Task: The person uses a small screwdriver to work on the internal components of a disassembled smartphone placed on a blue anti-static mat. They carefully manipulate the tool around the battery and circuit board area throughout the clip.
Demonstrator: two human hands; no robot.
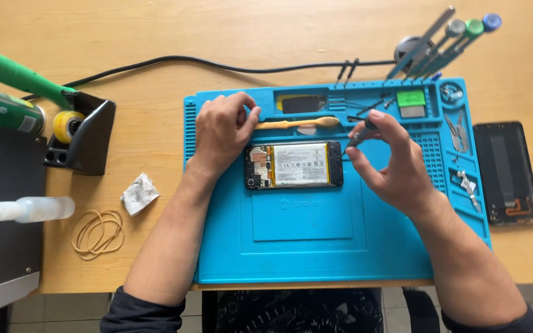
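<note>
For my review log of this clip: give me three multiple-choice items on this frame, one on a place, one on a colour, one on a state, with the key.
1. Where does the phone lie?
A. on the blue mat
B. on the bare wood
C. on the dark tray

2. What colour is the toothbrush?
A. red
B. yellowish tan
C. white

3. How is the phone?
A. sealed
B. screen up
C. back off, battery showing

Key: 1 A, the mat surrounds it; 2 B, tan handle above the phone; 3 C, battery and board are bare between the left hand and the right hand.
</note>
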